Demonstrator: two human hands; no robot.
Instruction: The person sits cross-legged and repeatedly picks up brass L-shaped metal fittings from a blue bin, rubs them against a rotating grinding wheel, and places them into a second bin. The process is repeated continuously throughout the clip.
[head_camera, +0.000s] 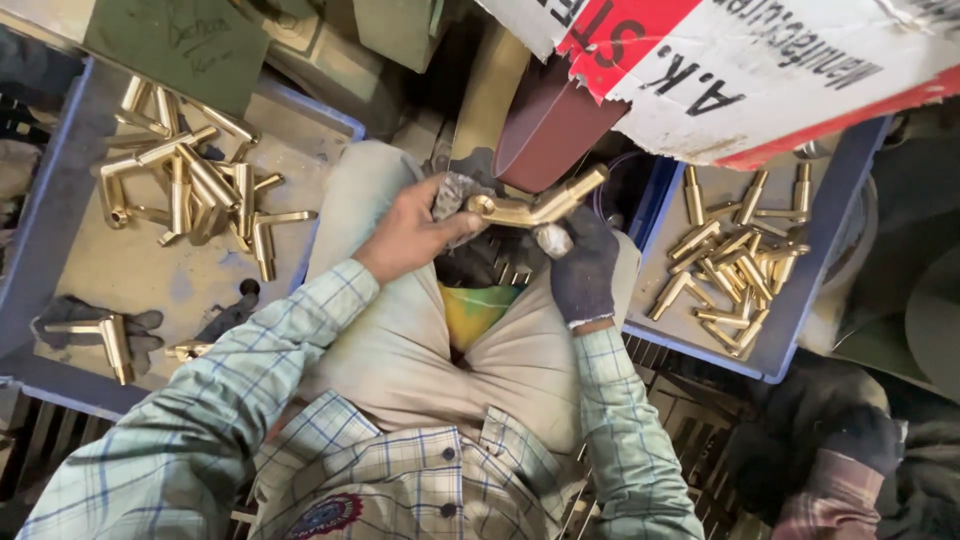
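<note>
Head view: the person sits over their own lap, both hands raised in front of a dark red abrasive belt (545, 125) that slants down from under a torn white and red cardboard sheet (760, 60); between the hands is one brass fitting (535, 205), a bent tube with a ring-shaped end at the left and an angled arm pointing up to the right, its tip just beside the belt; whether it touches cannot be told. The left hand (415, 232), bare, has its grip closed on the ring end through a scrap of grey cloth (455, 190); the right hand (582, 265), in a dark glove, has its grip closed under the middle of the fitting, a pale wad pinched there too. By its look the fitting is solid metal, so stiff and fairly heavy for its bulk, smooth and likely slippery on bare skin; the two ends, padded by cloth or glove, seem the soundest places to take hold.

Counts: one fitting in hand; two blue trays; the left tray (60, 170) holds a loose heap of brass pieces (195, 180), roughly a dozen and a half, too overlapped to count exactly, plus two lying apart near a dark glove (95, 325); the right tray (800, 300) holds a heap of brass fittings (735, 265), about twenty, likewise tangled.
</note>
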